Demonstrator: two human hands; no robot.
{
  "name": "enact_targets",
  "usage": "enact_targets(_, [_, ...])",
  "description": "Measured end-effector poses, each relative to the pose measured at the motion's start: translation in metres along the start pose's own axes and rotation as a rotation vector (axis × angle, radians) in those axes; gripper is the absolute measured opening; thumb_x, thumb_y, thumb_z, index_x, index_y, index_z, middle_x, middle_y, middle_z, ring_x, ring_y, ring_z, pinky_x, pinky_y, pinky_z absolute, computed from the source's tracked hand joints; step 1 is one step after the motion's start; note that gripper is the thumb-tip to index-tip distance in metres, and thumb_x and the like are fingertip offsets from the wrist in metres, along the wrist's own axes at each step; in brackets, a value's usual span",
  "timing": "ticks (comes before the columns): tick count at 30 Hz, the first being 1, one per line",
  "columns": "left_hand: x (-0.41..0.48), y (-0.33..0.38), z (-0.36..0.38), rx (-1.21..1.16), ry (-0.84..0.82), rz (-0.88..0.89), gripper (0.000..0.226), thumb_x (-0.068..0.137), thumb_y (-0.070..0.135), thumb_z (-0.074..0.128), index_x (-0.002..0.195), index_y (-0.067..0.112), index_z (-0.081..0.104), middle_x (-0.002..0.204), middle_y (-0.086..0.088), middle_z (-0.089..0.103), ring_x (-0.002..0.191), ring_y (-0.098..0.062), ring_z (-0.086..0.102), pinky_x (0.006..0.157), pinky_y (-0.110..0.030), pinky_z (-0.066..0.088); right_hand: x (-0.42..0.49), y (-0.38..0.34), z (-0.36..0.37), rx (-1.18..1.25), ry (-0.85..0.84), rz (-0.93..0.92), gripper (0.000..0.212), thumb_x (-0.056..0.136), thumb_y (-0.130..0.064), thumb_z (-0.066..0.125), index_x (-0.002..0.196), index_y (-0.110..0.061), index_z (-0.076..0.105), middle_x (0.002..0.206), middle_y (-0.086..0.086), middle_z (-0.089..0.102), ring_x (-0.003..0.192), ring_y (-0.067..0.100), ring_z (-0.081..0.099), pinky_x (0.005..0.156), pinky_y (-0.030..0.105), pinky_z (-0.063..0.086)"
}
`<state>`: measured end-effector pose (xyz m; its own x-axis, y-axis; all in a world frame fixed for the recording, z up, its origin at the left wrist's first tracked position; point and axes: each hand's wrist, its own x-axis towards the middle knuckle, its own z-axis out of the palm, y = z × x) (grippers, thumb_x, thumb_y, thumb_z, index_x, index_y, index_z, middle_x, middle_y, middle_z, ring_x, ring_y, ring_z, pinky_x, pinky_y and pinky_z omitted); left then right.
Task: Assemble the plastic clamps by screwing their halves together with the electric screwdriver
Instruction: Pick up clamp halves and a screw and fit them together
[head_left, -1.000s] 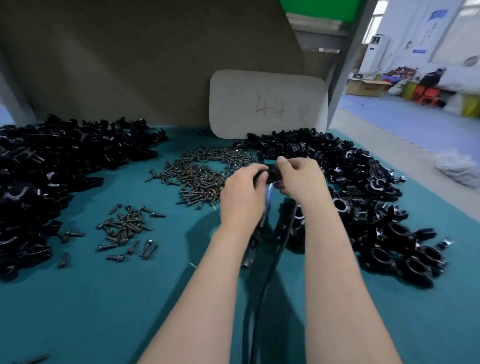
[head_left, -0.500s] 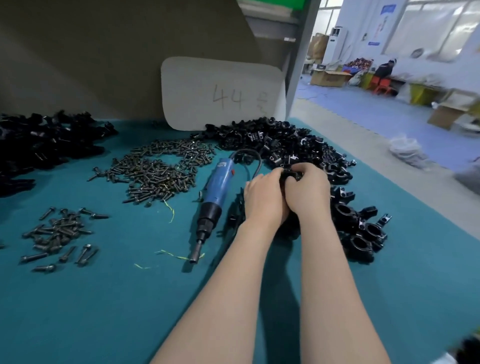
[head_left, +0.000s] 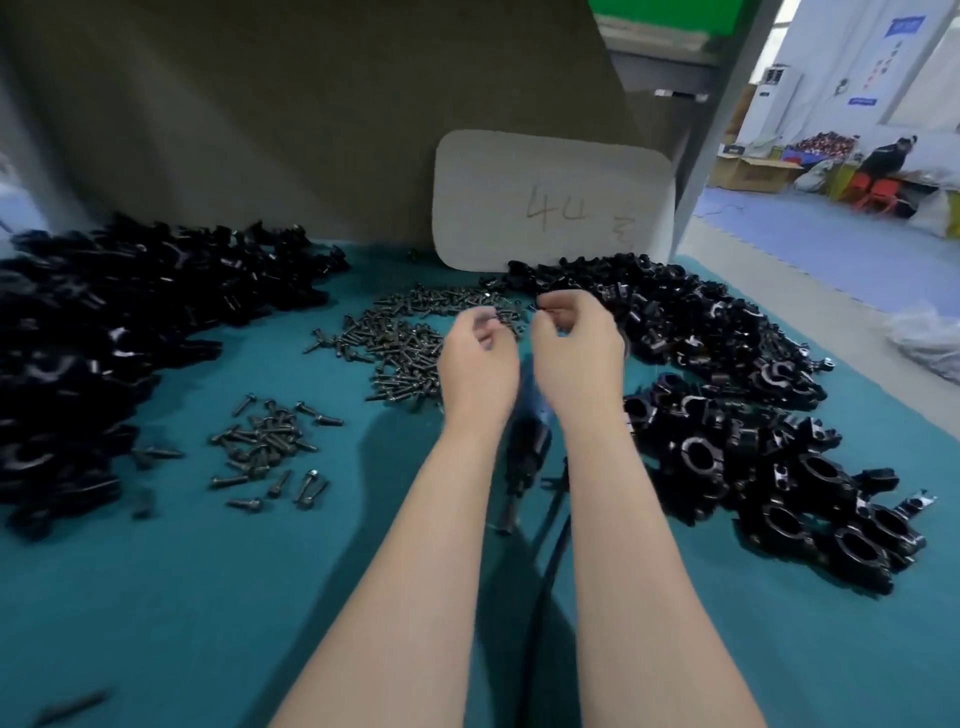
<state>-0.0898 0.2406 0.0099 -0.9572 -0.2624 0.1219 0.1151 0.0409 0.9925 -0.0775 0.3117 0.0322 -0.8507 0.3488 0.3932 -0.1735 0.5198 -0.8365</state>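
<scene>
The left hand (head_left: 480, 358) and the right hand (head_left: 574, 343) are held raised over the teal-covered bench (head_left: 208, 597), close together but apart. Both are seen from the back with fingers curled inward; whether anything is pinched in either cannot be told through the blur. The blue and black electric screwdriver (head_left: 527, 447) is laid on the bench beneath and between the two forearms, its bit pointed toward the near edge, gripped by neither hand; its black cable (head_left: 555, 548) is run alongside it toward the near edge. A large heap of black plastic clamp pieces (head_left: 727, 374) is spread at the right, with ring-shaped ones at its near end; a second heap of black plastic parts (head_left: 114, 338) is piled at the left. A pile of dark metal screws (head_left: 400, 343) is scattered just beyond the hands; a smaller cluster of screws (head_left: 265, 447) is set nearer, to the left. A white rounded board (head_left: 550, 202) marked "44" is leaned against the brown back wall (head_left: 311, 130).
</scene>
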Motion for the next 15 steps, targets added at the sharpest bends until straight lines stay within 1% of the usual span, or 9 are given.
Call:
enact_targets(2, [0.013,-0.002,-0.040,-0.134,0.207,-0.080,0.019,0.097,0.012,0.047,0.111,0.016,0.059,0.106,-0.001,0.063,0.089,-0.012,0.057,0.074,-0.020,0.044,-0.008,-0.016,0.041,0.002,-0.169,-0.047,0.020,0.093,-0.013,0.053,0.110,-0.013,0.063,0.092,-0.007,0.059,0.088,0.007,0.052,0.072,0.011,0.032])
enact_targets(5, [0.030,-0.006,-0.104,-0.239,0.488,-0.134,0.016,0.097,0.010,0.045,0.106,0.017,0.055,0.103,-0.002,0.061,0.087,-0.012,0.055,0.073,-0.020,0.041,-0.023,-0.039,0.103,-0.011,-0.391,-0.084,0.022,0.094,-0.014,0.051,0.112,-0.016,0.063,0.104,-0.002,0.063,0.092,0.010,0.054,0.075,0.015,0.033])
enact_targets(7, [0.039,-0.010,-0.143,-0.287,0.620,-0.152,0.018,0.097,0.010,0.043,0.110,0.014,0.056,0.101,-0.002,0.058,0.085,-0.013,0.053,0.074,-0.021,0.039,-0.035,-0.053,0.142,-0.054,-0.517,-0.120,0.025,0.095,-0.012,0.048,0.114,-0.017,0.063,0.113,0.001,0.064,0.098,0.015,0.057,0.074,0.017,0.034])
enact_targets(8, [0.043,-0.011,-0.160,-0.311,0.665,-0.157,0.021,0.097,0.009,0.043,0.114,0.011,0.056,0.103,-0.004,0.057,0.085,-0.014,0.052,0.071,-0.020,0.039,-0.041,-0.059,0.161,-0.082,-0.572,-0.144,0.027,0.095,-0.011,0.047,0.116,-0.017,0.063,0.118,0.003,0.062,0.099,0.018,0.058,0.075,0.020,0.037])
enact_targets(9, [0.048,-0.012,-0.175,-0.328,0.700,-0.160,0.024,0.097,0.008,0.043,0.118,0.007,0.056,0.106,-0.008,0.058,0.086,-0.016,0.054,0.066,-0.019,0.042,-0.046,-0.065,0.178,-0.112,-0.623,-0.172,0.029,0.095,-0.010,0.046,0.117,-0.018,0.063,0.124,0.005,0.059,0.102,0.021,0.058,0.079,0.023,0.040])
enact_targets(10, [0.051,-0.013,-0.188,-0.331,0.727,-0.164,0.026,0.097,0.007,0.044,0.121,0.005,0.055,0.111,-0.011,0.060,0.086,-0.019,0.057,0.063,-0.019,0.046,-0.051,-0.069,0.195,-0.154,-0.669,-0.207,0.031,0.094,-0.009,0.046,0.119,-0.018,0.063,0.131,0.007,0.054,0.108,0.025,0.056,0.088,0.028,0.041])
enact_targets(12, [0.057,-0.014,-0.204,-0.330,0.761,-0.174,0.027,0.097,0.008,0.043,0.122,0.005,0.055,0.120,-0.014,0.061,0.081,-0.017,0.059,0.064,-0.021,0.050,-0.055,-0.074,0.224,-0.263,-0.746,-0.295,0.035,0.093,-0.009,0.047,0.124,-0.018,0.061,0.145,0.010,0.041,0.130,0.030,0.040,0.105,0.034,0.032])
enact_targets(13, [0.060,-0.014,-0.208,-0.337,0.765,-0.175,0.026,0.097,0.008,0.042,0.120,0.006,0.055,0.122,-0.015,0.061,0.082,-0.018,0.059,0.071,-0.028,0.053,-0.055,-0.075,0.236,-0.296,-0.782,-0.328,0.036,0.093,-0.010,0.047,0.125,-0.019,0.060,0.152,0.011,0.032,0.138,0.031,0.029,0.112,0.036,0.025])
enact_targets(15, [0.064,-0.014,-0.212,-0.343,0.760,-0.174,0.022,0.097,0.010,0.042,0.114,0.010,0.055,0.124,-0.018,0.060,0.102,-0.032,0.061,0.092,-0.047,0.049,-0.055,-0.076,0.256,-0.316,-0.869,-0.343,0.032,0.095,-0.014,0.048,0.124,-0.020,0.059,0.159,0.006,0.015,0.146,0.030,0.005,0.117,0.048,0.010])
